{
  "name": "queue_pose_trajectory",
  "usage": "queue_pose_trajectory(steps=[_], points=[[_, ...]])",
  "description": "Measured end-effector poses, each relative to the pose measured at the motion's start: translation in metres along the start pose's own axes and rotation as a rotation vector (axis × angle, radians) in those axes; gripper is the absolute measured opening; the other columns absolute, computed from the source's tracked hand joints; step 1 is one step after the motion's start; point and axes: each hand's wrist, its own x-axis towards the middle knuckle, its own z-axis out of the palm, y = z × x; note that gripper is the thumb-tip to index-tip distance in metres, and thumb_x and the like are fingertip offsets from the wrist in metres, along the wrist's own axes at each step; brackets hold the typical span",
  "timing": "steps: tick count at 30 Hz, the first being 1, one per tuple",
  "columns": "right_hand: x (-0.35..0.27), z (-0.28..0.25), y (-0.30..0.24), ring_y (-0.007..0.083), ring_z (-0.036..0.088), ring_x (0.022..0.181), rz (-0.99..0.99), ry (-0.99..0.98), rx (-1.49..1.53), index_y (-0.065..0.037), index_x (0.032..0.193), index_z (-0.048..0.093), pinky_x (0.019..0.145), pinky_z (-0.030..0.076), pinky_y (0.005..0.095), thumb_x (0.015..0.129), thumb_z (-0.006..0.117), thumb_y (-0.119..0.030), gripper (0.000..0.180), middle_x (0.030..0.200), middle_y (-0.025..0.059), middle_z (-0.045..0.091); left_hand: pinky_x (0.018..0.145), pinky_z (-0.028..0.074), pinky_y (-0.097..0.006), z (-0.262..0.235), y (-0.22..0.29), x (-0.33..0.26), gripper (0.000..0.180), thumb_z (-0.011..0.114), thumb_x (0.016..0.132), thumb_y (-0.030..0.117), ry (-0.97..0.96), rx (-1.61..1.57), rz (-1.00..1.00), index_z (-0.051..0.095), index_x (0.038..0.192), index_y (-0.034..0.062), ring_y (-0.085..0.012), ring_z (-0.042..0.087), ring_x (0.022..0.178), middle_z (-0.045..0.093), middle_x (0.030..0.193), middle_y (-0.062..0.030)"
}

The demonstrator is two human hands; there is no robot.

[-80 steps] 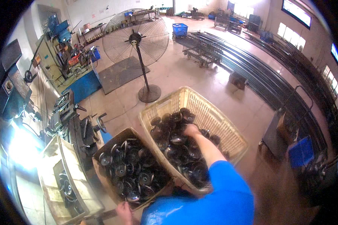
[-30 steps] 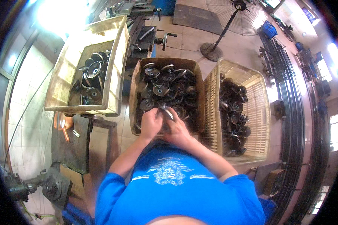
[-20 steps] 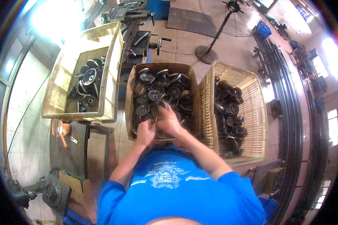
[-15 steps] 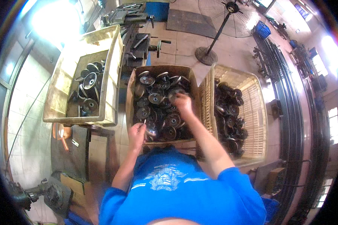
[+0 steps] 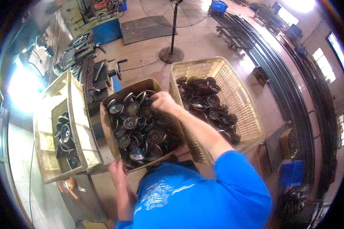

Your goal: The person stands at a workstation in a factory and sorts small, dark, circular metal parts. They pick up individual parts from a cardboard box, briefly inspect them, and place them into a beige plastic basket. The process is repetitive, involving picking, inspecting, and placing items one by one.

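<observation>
A brown cardboard box (image 5: 107,134) in front of me is filled with dark, shiny grooved metal wheels (image 5: 130,122). At its front left edge is my left hand (image 5: 119,170), fingers pinched together; what they hold, if anything, is too small to make out. My right hand (image 5: 163,102) is closed with its fingers curled down over the box's far right part, beside the upper wheels. Its grasp is hidden by the hand itself. One brighter polished wheel (image 5: 137,154) lies near the box's front.
To the left stands a dirty cream plastic crate (image 5: 81,129) with several wheels. A slatted cream basket (image 5: 244,100) of dark wheels stands at the right. Beyond are a machine with a crank handle (image 5: 118,68) and a pedestal fan (image 5: 172,53). Long metal bars (image 5: 290,95) lie at the far right.
The view has turned, shifting the boxes leftward. My right hand has moved from the wheels inside the box to its far right edge. My left hand stays by the front left edge.
</observation>
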Motion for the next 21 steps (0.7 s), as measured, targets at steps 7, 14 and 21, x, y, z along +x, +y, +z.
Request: queue_pose_trajectory(steps=[7, 14, 21], points=[[-0.050, -0.164, 0.146, 0.0109, 0.050, 0.052, 0.188, 0.402, 0.482, 0.004, 0.087, 0.066, 0.046, 0.038, 0.0224, 0.069, 0.060, -0.003, 0.020, 0.067, 0.0020, 0.059, 0.032, 0.034, -0.022, -0.030, -0.029, 0.000, 0.019, 0.056, 0.084, 0.020, 0.070, -0.100, -0.140, 0.056, 0.088, 0.0017, -0.0088, 0.043, 0.038, 0.049, 0.057, -0.0019], [-0.084, -0.178, 0.287, 0.0281, 0.051, 0.095, 1.048, 0.855, 0.985, -0.004, 0.119, 0.044, 0.069, 0.054, 0.0380, 0.085, 0.053, -0.018, 0.038, 0.117, 0.0136, 0.045, 0.032, 0.036, -0.025, -0.023, -0.014, -0.015, 0.015, 0.053, 0.088, 0.016, 0.126, -0.028, -0.188, 0.056, 0.086, 0.0009, -0.0103, 0.041, 0.035, 0.046, 0.049, -0.0025], [-0.051, -0.142, 0.323, 0.0261, 0.053, 0.086, 0.999, 0.774, 1.075, -0.008, 0.110, 0.050, 0.069, 0.049, 0.0388, 0.083, 0.048, -0.027, 0.033, 0.101, 0.0075, 0.055, 0.033, 0.036, -0.025, -0.013, -0.007, -0.023, 0.016, 0.052, 0.088, 0.016, 0.114, 0.054, -0.147, 0.056, 0.084, 0.0005, -0.0107, 0.042, 0.035, 0.046, 0.048, -0.0029]])
